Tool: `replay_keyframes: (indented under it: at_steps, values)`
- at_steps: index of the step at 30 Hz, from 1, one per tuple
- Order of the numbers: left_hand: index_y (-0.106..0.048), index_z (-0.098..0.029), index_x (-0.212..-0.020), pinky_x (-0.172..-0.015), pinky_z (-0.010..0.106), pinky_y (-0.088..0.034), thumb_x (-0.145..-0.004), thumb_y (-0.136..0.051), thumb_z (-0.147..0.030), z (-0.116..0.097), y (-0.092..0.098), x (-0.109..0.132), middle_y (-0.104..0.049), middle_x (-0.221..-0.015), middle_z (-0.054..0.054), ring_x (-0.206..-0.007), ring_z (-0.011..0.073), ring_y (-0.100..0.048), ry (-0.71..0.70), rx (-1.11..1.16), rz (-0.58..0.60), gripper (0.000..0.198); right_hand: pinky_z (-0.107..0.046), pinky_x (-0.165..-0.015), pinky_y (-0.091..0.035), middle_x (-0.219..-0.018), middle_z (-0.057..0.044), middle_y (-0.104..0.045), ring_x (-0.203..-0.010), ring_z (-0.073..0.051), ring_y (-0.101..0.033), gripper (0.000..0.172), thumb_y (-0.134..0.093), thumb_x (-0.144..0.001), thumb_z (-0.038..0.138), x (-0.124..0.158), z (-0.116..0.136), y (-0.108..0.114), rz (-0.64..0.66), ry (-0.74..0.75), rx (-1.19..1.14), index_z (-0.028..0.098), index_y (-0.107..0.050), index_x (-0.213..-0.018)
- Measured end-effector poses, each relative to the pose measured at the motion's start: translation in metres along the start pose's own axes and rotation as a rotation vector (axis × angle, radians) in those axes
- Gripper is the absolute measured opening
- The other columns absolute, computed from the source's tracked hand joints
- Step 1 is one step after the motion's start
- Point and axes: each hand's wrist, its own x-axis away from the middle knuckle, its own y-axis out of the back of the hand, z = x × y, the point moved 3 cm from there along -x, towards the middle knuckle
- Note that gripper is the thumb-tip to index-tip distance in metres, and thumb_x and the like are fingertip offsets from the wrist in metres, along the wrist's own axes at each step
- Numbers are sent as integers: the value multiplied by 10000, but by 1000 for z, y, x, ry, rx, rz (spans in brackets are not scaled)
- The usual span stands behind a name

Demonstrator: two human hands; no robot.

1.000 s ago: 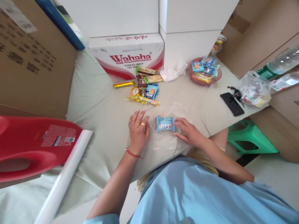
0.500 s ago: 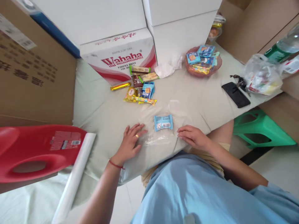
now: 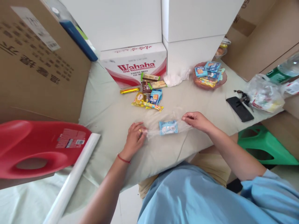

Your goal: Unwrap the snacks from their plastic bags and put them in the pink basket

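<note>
A blue snack packet (image 3: 168, 128) with a barcode lies on a piece of clear plastic film (image 3: 154, 127), and a fold of the film now crosses its lower part. My left hand (image 3: 136, 137) is closed at the film's left side, with thumb and fingers gripping its edge. At the opposite side, my right hand (image 3: 197, 121) pinches the film's right edge between thumb and fingers. The film is stretched between both hands, on or just over the cloth-covered table (image 3: 112, 124).
Several wrapped snacks (image 3: 149, 99) lie before a Wahaha carton (image 3: 137, 65). A pink bowl of packets (image 3: 209, 84) stands at the back right, near a black phone (image 3: 240, 109) and a plastic bag (image 3: 265, 93). To the left are a red jug (image 3: 46, 133) and a white roll (image 3: 72, 177).
Both hands have closed on the film's edges, and the right hand has risen away from me. The film's near edge has been drawn up over the packet. The camera view has shifted.
</note>
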Motion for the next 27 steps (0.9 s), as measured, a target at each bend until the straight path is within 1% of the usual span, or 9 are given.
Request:
replay_keyframes:
  at_steps: [4,7,12,13,15,17,20,25,27]
  values:
    - [-597,-232,-696,-1053,514,-501,-1021,-436,-414,11,-4,-16,-690,-867,105,-1108,301,-643,243,-33,-181,406,-268,-577,-341,-625,10,-559,-600,-142,-470,335,-585,-852,485,-13,-9,3,-91,-58,219,181,-715,-804]
    - [-644,-208,-821,-1021,538,-496,-984,-508,-413,8,4,-11,-657,-995,137,-1061,316,-609,368,-60,-371,296,-281,-627,-362,-669,-10,-607,-647,-159,-517,288,-550,-866,418,-15,-13,3,-93,-78,371,186,-704,-789]
    - [-682,-197,-1080,-1071,561,-413,-989,-550,-293,-47,17,27,-622,-1106,153,-1145,323,-580,268,-165,-668,187,-279,-637,-357,-668,-6,-604,-647,-159,-524,285,-528,-890,406,-14,-17,-1,-73,-107,458,189,-688,-797]
    - [-695,-218,-1118,-1061,540,-410,-984,-554,-255,-64,13,31,-641,-1100,139,-1131,309,-598,161,-177,-645,198,-277,-637,-357,-673,-6,-609,-651,-160,-529,283,-530,-890,404,-14,-18,-2,-72,-107,463,188,-692,-806]
    - [-709,-290,-1216,-1040,490,-407,-976,-538,-200,-97,-4,31,-709,-1090,98,-1116,273,-645,-113,-167,-441,308,-274,-634,-358,-677,-5,-618,-653,-160,-536,279,-537,-888,402,-14,-19,-3,-70,-107,473,186,-699,-816]
    - [-674,-321,-1360,-1036,462,-398,-990,-495,-179,-116,-23,19,-754,-1223,90,-1208,264,-652,-238,-149,-233,434,-274,-632,-364,-677,-4,-626,-651,-160,-541,289,-538,-901,408,-15,-20,-3,-50,-100,482,186,-708,-828]
    - [-645,-279,-1433,-1025,472,-392,-1016,-447,-156,-113,-43,-10,-720,-1407,97,-1310,281,-621,-170,-153,-94,478,-291,-666,-405,-731,-26,-670,-686,-181,-577,283,-542,-926,388,-17,-18,2,1,-70,554,189,-733,-862]
    - [-680,-255,-1392,-1000,481,-399,-1036,-457,-160,-91,-54,-30,-715,-1428,95,-1300,279,-629,-108,-145,-45,431,-455,-1005,-460,-1119,-161,-734,-1061,-306,-648,288,-538,-992,332,-40,17,24,-328,191,794,182,-769,-1076]
    - [-678,-269,-1401,-999,478,-400,-1043,-464,-172,-89,-55,-27,-713,-1432,94,-1307,276,-623,-115,-136,-55,428,-482,-1092,-419,-1205,-174,-728,-1166,-322,-627,343,-530,-1036,401,-59,34,20,-328,301,800,175,-758,-1158]
